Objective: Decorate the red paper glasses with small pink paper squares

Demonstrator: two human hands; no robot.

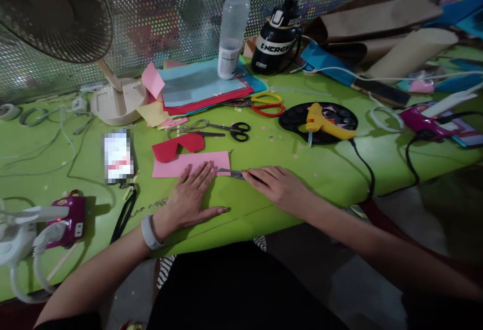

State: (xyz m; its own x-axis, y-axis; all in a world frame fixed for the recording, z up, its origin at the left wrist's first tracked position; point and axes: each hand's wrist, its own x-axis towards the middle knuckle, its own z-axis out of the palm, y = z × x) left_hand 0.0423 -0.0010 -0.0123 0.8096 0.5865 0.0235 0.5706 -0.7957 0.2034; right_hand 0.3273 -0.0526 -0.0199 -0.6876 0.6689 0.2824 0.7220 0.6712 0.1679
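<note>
My left hand [190, 196] lies flat with its fingers spread, fingertips pressing on a strip of pink paper [169, 165]. My right hand [285, 189] is closed around a pair of scissors [236, 174], whose grey blades point left and lie over the lower right edge of the pink paper, close to my left fingertips. The scissor handles are mostly hidden under my right fingers. A red paper cut-out [165, 150] with curved edges overlaps the top left of the pink strip. Just behind it rest black-handled scissors [239, 131].
A hot glue gun [317, 121] sits on a black palette [343, 139] at right. Red-and-yellow scissors [267, 103], stacked coloured sheets [192, 86], a clear bottle [231, 33] and a black flask [273, 43] stand behind. A phone [118, 156], fan [118, 101] and purple power socket [70, 219] are left.
</note>
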